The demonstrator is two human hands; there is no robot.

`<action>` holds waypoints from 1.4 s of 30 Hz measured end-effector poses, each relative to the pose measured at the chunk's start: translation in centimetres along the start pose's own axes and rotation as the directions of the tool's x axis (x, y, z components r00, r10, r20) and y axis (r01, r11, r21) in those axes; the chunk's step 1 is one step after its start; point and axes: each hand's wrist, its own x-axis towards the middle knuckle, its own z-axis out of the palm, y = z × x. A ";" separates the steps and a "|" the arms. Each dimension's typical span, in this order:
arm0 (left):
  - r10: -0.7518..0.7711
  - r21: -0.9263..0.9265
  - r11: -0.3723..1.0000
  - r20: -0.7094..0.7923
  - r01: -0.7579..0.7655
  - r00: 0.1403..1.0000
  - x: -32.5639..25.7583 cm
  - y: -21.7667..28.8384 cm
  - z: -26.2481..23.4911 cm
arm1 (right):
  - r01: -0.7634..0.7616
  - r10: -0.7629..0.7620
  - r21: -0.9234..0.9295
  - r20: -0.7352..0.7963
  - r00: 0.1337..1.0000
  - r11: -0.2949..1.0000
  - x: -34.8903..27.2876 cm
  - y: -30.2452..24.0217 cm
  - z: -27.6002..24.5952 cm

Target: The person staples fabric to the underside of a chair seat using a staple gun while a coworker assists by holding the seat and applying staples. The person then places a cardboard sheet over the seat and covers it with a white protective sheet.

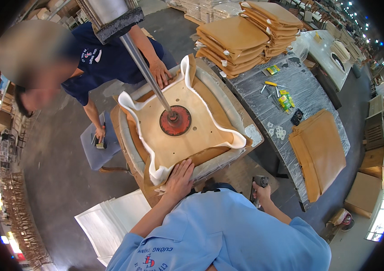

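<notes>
Two hands logged. My left hand (179,177) lies open, palm flat on the tan fabric cover (210,153) folded over the near edge of the square plywood seat board (178,135). My right hand (260,192) grips a grey pneumatic staple gun (259,181), low beside the bench. A round red press pad (175,120) clamps the board centre. A co-worker's hand (160,73) presses the far edge. My judgement: keep the fabric taut and smooth before stapling.
</notes>
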 end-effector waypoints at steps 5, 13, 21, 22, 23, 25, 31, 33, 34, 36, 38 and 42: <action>0.006 -0.076 0.997 -0.047 -0.009 0.999 -0.6 0.1 -0.4 | 0.049 -0.044 -0.042 0.104 0.994 0.998 -0.8 0.8 1.3; 0.164 -0.222 0.951 -0.235 -0.217 0.958 -1.3 -1.3 -0.3 | 0.061 -0.058 0.035 -0.088 0.994 0.998 -3.7 2.6 1.5; 0.179 -0.277 0.933 -0.192 -0.229 0.965 -0.7 0.0 -0.1 | -0.027 0.056 0.135 -0.220 0.974 0.991 -3.5 5.2 -1.7; 0.186 -0.275 0.934 -0.175 -0.230 0.967 0.0 0.4 0.1 | -0.041 0.070 0.127 -0.230 0.971 0.991 -2.6 4.8 -2.3; 0.191 -0.270 0.935 -0.156 -0.228 0.969 0.9 1.0 0.0 | -0.058 0.085 0.121 -0.236 0.968 0.991 -1.7 4.2 -2.8; 0.190 -0.284 0.934 -0.126 -0.219 0.974 3.6 2.5 0.3 | -0.083 0.110 0.124 -0.230 0.967 0.989 2.1 3.1 -5.1; -0.022 -0.250 0.968 0.056 0.036 0.998 10.7 9.7 1.6 | -0.005 0.032 0.123 -0.221 0.975 0.992 17.6 -4.4 -9.4; -0.186 -0.147 0.967 0.157 0.209 0.970 12.1 11.9 2.5 | -0.021 0.040 0.100 -0.191 0.981 0.995 24.1 -7.5 -11.1; -0.249 -0.100 0.958 0.183 0.270 0.951 12.1 12.9 2.9 | -0.046 0.055 0.058 -0.155 0.986 0.997 27.2 -9.2 -11.8; -0.391 0.040 0.919 0.239 0.393 0.889 12.8 15.1 3.5 | -0.059 0.064 0.044 -0.150 0.987 0.997 32.8 -12.0 -11.6; -0.509 0.118 0.858 0.332 0.500 0.795 13.2 17.1 4.0 | -0.003 0.002 -0.011 -0.039 0.999 1.000 37.8 -14.6 -11.2; -0.639 0.169 0.763 0.336 0.623 0.692 15.7 20.4 3.7 | -0.197 0.143 0.305 0.191 0.971 0.932 47.1 -18.2 -10.6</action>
